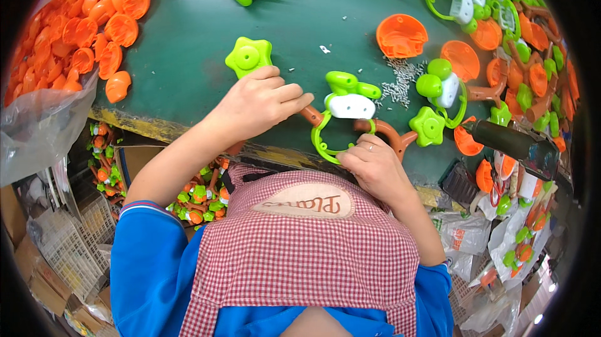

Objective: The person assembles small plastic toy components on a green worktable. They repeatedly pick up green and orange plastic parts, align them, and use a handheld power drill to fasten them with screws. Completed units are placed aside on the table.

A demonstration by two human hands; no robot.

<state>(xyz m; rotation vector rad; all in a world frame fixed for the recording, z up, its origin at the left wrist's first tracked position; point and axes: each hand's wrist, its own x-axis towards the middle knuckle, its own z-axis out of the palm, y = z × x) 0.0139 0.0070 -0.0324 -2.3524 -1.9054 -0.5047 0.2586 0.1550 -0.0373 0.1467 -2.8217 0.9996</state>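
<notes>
Near the green work surface's front edge, a green plastic ring (320, 142) carries a white plastic part (350, 105) with green lobes on its far side. My left hand (265, 102) grips a brown branch-shaped piece that meets the ring's left side; a green star-shaped part (249, 57) sticks out beyond my knuckles. My right hand (373, 161) pinches the ring's lower right, beside another brown branch-shaped piece (392, 134) that crosses the ring's right side. That branch ends at a second green star (427, 126). Small metal screws (401, 81) lie in a loose pile beyond my right hand.
Orange shells (110, 60) heap up at the left, by a clear plastic bag (42, 121). A dark power screwdriver (512, 142) juts in from the right. Similar ring assemblies (462, 8) and orange shells crowd the right side. Below the worn yellow edge (136, 123) is a box of finished-looking parts.
</notes>
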